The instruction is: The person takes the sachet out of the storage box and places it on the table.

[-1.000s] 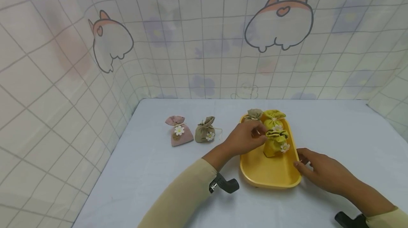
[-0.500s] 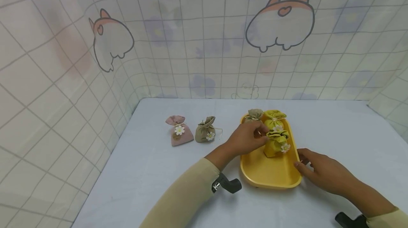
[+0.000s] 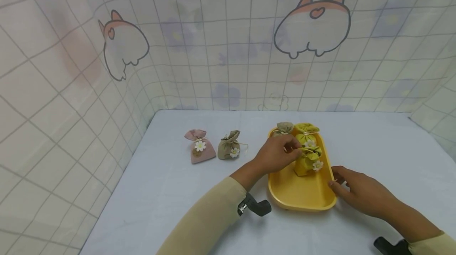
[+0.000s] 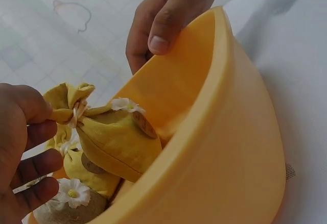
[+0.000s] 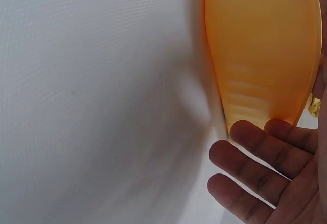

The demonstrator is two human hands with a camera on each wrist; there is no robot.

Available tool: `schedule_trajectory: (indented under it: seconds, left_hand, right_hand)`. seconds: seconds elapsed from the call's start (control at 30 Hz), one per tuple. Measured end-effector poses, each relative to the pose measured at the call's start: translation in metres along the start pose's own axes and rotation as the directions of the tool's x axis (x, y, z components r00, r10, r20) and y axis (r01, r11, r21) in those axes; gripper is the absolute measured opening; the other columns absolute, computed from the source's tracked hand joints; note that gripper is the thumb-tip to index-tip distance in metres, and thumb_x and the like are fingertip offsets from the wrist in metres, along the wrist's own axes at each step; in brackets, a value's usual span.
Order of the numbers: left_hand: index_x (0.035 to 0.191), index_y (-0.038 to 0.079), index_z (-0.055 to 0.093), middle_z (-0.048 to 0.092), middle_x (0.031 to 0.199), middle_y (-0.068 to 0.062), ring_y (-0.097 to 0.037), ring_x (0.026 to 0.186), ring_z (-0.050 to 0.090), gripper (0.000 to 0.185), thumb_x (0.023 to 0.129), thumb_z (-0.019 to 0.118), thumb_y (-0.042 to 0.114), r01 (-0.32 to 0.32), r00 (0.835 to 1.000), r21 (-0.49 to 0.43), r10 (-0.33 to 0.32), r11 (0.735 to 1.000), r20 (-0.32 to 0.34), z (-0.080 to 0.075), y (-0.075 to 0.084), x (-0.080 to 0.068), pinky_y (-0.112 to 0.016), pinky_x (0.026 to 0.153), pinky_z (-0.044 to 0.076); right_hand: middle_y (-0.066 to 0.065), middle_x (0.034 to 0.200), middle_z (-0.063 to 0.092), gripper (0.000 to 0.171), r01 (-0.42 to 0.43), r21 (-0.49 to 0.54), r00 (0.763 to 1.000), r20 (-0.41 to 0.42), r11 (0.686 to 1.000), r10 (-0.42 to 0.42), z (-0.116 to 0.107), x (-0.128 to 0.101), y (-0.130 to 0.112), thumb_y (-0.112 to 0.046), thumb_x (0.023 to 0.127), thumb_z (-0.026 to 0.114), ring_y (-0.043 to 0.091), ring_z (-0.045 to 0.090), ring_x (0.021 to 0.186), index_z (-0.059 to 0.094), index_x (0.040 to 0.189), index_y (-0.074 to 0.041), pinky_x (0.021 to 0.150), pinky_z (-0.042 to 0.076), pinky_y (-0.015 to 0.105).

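The white tabletop (image 3: 149,207) carries the yellow bin (image 3: 303,195), and that could slew round if the right hand (image 3: 363,189), thumb inside the wall and fingers outside, pushes unevenly! Now the left hand (image 3: 276,154): its fingers pinch only the gathered neck of the front yellow pouch (image 3: 303,164), inside the bin near the rear yellow pouch (image 3: 305,129), so a slip of that small hold could topple it, perhaps squashing its white flower (image 3: 318,165).
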State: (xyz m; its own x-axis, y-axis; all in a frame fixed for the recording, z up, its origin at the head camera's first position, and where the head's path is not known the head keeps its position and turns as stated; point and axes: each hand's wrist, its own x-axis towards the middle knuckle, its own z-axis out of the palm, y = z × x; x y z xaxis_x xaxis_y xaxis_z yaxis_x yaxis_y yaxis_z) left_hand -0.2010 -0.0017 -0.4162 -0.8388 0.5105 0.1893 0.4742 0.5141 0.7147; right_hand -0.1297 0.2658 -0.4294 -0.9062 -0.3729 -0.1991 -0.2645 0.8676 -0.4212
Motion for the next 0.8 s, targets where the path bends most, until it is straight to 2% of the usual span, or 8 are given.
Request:
schedule_trajectory:
  seconds: [0.2,0.43,0.67,0.8]
  left_hand:
    - [0.102,0.020,0.070,0.063,0.091,0.018,0.002,0.085,0.057,0.006,0.101,0.068,0.025,-0.017,0.999,-0.057,0.014,0.998,-0.042,-0.001,-0.001,-0.002,-0.014,0.074,0.048]
    - [0.102,0.019,0.070,0.063,0.090,0.017,0.002,0.084,0.057,0.008,0.100,0.069,0.026,-0.040,0.996,-0.069,0.035,0.997,-0.082,-0.004,-0.004,-0.003,-0.014,0.073,0.048]
    - [0.103,0.018,0.070,0.064,0.091,0.015,-0.001,0.084,0.059,0.008,0.100,0.069,0.025,-0.021,0.994,-0.127,0.007,0.992,-0.108,-0.016,0.000,-0.007,-0.017,0.075,0.050]
    - [0.103,0.019,0.070,0.064,0.091,0.014,-0.003,0.084,0.059,0.008,0.100,0.069,0.025,-0.027,0.991,-0.153,0.007,0.988,-0.131,-0.022,-0.003,-0.008,-0.019,0.076,0.051]
  right_hand:
    - [-0.001,0.104,0.068,0.063,-0.004,-0.005,1.000,-0.001,1.000,0.004,0.001,0.001,0.002,-0.051,0.101,0.059,0.014,0.063,0.085,0.054,0.139,-0.001,0.071,0.057,0.043]
    - [-0.002,0.104,0.068,0.065,-0.014,-0.010,1.000,0.006,1.000,0.014,0.001,0.001,0.003,-0.055,0.101,0.058,0.014,0.061,0.084,0.053,0.139,-0.002,0.070,0.057,0.043]
    - [-0.002,0.104,0.068,0.064,-0.018,-0.018,1.000,0.003,1.000,0.018,0.001,0.001,0.001,-0.054,0.101,0.058,0.013,0.061,0.083,0.054,0.139,-0.002,0.070,0.057,0.042]
    - [-0.002,0.104,0.068,0.066,-0.008,-0.019,1.000,-0.001,1.000,0.008,0.001,0.001,0.001,-0.056,0.101,0.057,0.013,0.060,0.083,0.054,0.139,-0.002,0.069,0.056,0.042]
